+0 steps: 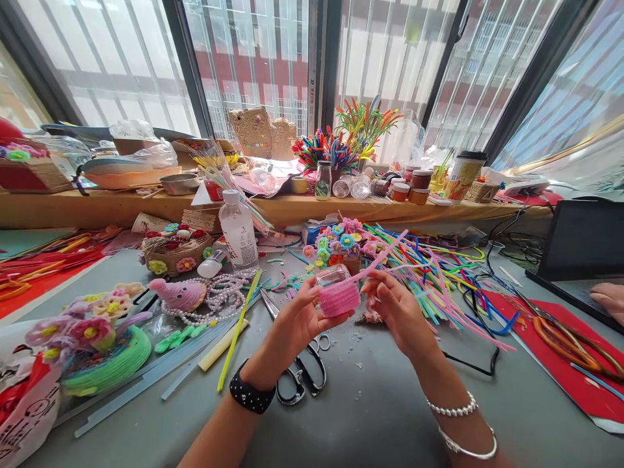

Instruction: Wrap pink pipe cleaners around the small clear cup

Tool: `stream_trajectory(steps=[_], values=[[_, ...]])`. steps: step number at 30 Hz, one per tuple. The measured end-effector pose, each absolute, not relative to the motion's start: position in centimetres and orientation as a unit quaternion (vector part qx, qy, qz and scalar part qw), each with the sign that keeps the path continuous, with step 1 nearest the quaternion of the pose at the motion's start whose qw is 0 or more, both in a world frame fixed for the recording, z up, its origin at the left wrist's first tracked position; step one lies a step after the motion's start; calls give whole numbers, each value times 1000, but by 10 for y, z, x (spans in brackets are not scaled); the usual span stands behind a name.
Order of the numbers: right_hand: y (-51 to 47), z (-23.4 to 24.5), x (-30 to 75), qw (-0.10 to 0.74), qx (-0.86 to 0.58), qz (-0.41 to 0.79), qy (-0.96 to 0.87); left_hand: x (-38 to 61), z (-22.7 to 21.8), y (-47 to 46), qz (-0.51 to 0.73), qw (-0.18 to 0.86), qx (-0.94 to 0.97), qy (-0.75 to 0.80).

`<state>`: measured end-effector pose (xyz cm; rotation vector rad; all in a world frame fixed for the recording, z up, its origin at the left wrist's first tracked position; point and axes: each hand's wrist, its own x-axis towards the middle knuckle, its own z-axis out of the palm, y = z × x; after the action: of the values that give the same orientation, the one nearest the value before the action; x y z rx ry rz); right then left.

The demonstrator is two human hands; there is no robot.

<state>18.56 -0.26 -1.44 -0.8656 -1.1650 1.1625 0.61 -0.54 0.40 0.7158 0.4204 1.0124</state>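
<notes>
Unless mistaken, scissors (307, 376) under left hand (301, 314)

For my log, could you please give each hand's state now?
Left hand: closed, holding the pink-wrapped clear container.
Right hand: closed, pinching a pink chenille stem.

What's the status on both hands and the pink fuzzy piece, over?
Left hand holding curved, ribbed pink fuzzy piece. Right hand at long pink fuzzy strand, grip unclear. Black-handled metal scissors close by, partly hidden behind left wrist.
</notes>
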Motion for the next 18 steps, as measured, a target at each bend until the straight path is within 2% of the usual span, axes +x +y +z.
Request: stream_trajectory(steps=[7,18], values=[[-8,-10,178,695,-295,514,-407,14,3,-9,433,811,328,218],[-10,-3,174,720,-338,477,-374,16,5,-12,412,814,333,238]])
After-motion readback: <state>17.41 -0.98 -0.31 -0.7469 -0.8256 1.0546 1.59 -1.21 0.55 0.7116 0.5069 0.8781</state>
